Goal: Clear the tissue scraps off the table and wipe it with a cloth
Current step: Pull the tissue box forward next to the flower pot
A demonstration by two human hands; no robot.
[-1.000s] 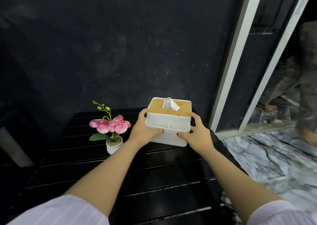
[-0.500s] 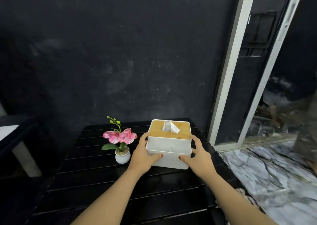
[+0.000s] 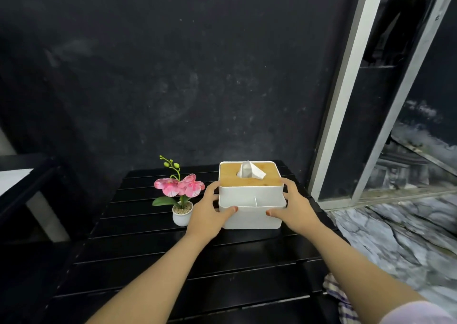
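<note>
A white tissue box [image 3: 249, 200] with a wooden lid and a tissue poking out stands at the back right of the black slatted table [image 3: 197, 269]. My left hand [image 3: 210, 212] grips its left side, thumb on the front rim. My right hand [image 3: 294, 210] grips its right side in the same way. A checked cloth [image 3: 340, 299] hangs at the table's right edge, partly hidden by my right forearm. No tissue scraps show on the table.
A small white pot with pink orchid flowers [image 3: 181, 195] stands just left of the box, close to my left hand. A dark wall rises behind the table. A metal door frame [image 3: 346, 88] and marble floor [image 3: 395, 237] lie to the right.
The box in both hands has come down from the air onto the table's back right. The camera view has tilted and pulled back.
</note>
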